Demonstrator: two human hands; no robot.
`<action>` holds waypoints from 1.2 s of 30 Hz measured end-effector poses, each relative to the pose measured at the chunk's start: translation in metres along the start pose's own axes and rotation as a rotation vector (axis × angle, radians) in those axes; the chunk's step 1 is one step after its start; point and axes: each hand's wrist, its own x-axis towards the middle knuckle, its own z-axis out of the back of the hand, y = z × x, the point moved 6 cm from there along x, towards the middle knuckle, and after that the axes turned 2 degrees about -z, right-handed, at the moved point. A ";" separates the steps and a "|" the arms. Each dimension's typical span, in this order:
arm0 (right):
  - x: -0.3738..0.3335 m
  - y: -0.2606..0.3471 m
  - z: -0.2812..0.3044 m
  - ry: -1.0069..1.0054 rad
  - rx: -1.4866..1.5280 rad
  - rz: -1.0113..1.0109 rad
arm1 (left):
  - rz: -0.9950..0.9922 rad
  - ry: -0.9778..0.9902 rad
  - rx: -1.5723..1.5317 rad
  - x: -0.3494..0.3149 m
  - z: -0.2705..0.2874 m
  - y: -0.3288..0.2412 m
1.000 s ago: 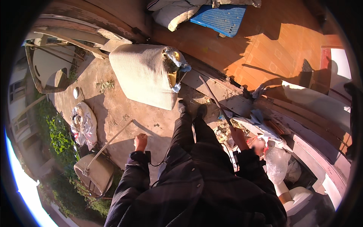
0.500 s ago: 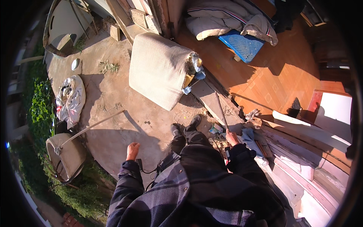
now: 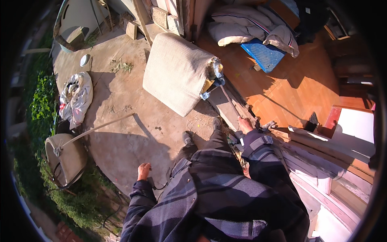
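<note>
My right hand (image 3: 245, 125) is closed around the near end of a thin wooden stick (image 3: 230, 101). The stick slants away to the left, its far end reaching the ragged side of a large cream bundle with a woven-looking cover (image 3: 177, 72). Yellow and blue scraps (image 3: 213, 78) stick out of that side; whether the stick touches them I cannot tell. My left hand (image 3: 144, 171) hangs low over the concrete with its fingers curled. What it holds, if anything, is hidden. A dark cord (image 3: 161, 187) shows beside it.
A wooden doorsill (image 3: 242, 109) edges the tiled floor (image 3: 290, 92), where a padded quilt (image 3: 238, 24) and a blue board (image 3: 264, 54) lie. To the left are a white sack (image 3: 76, 99) and a tub (image 3: 66, 157) with a long pole (image 3: 98, 128) across it. Planks (image 3: 322, 157) line the right.
My right hand has moved forward, and the stick's far end has gone up to the bundle's ragged side. My left hand has dropped slightly. The view has shifted a little.
</note>
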 end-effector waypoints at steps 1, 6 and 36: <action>0.003 0.008 0.001 -0.012 -0.016 0.067 | -0.041 -0.019 0.029 -0.005 0.002 -0.007; -0.009 -0.045 0.038 0.113 -0.359 -0.010 | 0.081 0.003 0.022 -0.017 -0.006 -0.016; 0.001 -0.043 0.090 0.256 0.092 0.303 | 0.310 -0.013 -0.454 -0.172 -0.192 0.068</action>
